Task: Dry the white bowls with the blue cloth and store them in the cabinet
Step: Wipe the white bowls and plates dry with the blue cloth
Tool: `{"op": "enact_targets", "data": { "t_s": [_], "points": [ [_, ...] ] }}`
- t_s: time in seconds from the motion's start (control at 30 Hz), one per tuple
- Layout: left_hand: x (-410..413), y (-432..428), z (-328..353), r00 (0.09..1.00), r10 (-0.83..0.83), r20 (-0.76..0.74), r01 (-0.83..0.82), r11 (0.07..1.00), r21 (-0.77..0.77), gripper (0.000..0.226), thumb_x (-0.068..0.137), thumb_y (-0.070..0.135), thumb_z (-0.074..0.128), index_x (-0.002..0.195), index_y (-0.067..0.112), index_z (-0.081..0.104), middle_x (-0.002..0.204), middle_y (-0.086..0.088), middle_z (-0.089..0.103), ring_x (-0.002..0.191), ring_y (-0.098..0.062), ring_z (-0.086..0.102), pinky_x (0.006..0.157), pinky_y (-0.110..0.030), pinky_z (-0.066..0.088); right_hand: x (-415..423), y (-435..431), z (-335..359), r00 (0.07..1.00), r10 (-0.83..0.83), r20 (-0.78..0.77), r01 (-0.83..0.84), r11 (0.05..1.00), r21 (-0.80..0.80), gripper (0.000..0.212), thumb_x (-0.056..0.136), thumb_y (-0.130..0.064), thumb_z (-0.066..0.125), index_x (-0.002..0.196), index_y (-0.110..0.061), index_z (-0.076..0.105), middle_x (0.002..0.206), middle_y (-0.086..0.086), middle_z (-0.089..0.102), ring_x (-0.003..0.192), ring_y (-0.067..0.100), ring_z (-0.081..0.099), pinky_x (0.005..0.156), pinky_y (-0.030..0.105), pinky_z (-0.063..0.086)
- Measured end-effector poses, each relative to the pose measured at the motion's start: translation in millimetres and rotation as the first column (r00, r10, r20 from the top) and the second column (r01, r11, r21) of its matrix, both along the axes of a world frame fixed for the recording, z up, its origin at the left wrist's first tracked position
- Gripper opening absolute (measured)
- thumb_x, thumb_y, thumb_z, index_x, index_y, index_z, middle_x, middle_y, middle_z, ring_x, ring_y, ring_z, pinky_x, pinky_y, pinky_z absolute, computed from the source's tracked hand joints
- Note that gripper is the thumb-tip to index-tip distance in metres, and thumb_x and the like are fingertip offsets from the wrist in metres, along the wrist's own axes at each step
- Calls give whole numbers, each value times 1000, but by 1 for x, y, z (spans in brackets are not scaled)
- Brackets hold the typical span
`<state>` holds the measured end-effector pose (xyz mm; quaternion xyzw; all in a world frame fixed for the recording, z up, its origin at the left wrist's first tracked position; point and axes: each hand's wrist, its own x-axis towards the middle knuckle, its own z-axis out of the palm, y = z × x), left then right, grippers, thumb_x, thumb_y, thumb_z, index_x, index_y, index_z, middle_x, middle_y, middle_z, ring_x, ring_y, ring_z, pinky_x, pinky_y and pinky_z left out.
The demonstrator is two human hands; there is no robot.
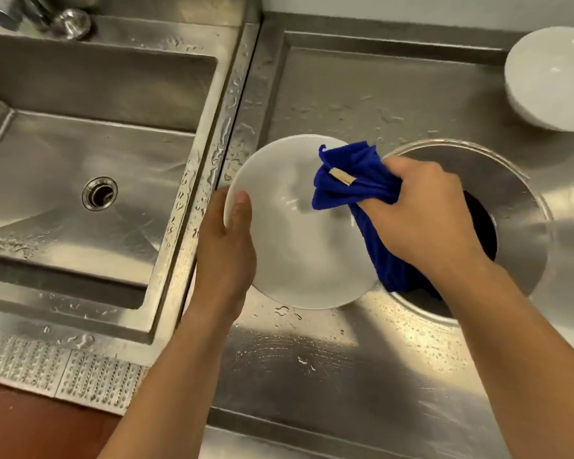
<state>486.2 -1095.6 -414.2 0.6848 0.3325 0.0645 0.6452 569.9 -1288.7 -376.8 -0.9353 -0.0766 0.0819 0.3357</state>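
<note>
A white bowl (289, 233) is held above the wet steel counter, its inside facing me. My left hand (227, 250) grips its left rim, thumb over the edge. My right hand (421, 213) clutches a bunched blue cloth (352, 180) with a small tan label, and the cloth lies against the bowl's right inner side and hangs down over the rim. A stack of white bowls (550, 77) stands upside down at the far right of the counter. No cabinet is in view.
A deep steel sink (80, 154) with a round drain (99, 193) lies to the left. Under my right hand is a round steel ring (524, 207) with a dark hole in the counter. Water drops dot the counter (328, 366). A tap base shows at top left.
</note>
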Motion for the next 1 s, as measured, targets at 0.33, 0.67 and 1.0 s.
{"op": "enact_targets", "data": {
  "t_s": [0.33,0.67,1.0],
  "points": [
    [4,4,-35,989,-93,-115,137,866,482,19,113,24,45,104,25,61,78,17,62,68,19,59,54,-2,40,2,1,-35,999,3,-43,-5,998,-64,15,89,-25,72,81,-17,63,64,-7,57,58,7,52,47,22,33],
    [8,0,-39,976,-69,-208,189,743,642,21,113,26,48,120,16,65,89,4,58,69,-7,50,59,-5,38,6,5,-49,999,-9,-43,5,994,-110,12,90,-26,72,96,-17,70,78,2,68,65,16,57,50,21,37],
    [13,1,-48,964,-15,-265,193,728,658,37,113,32,49,146,20,59,111,0,46,92,-18,45,73,-20,27,4,11,-56,1000,-19,-15,17,991,-136,16,88,-29,71,101,-20,70,90,10,66,76,28,61,63,28,37]
  ]
}}
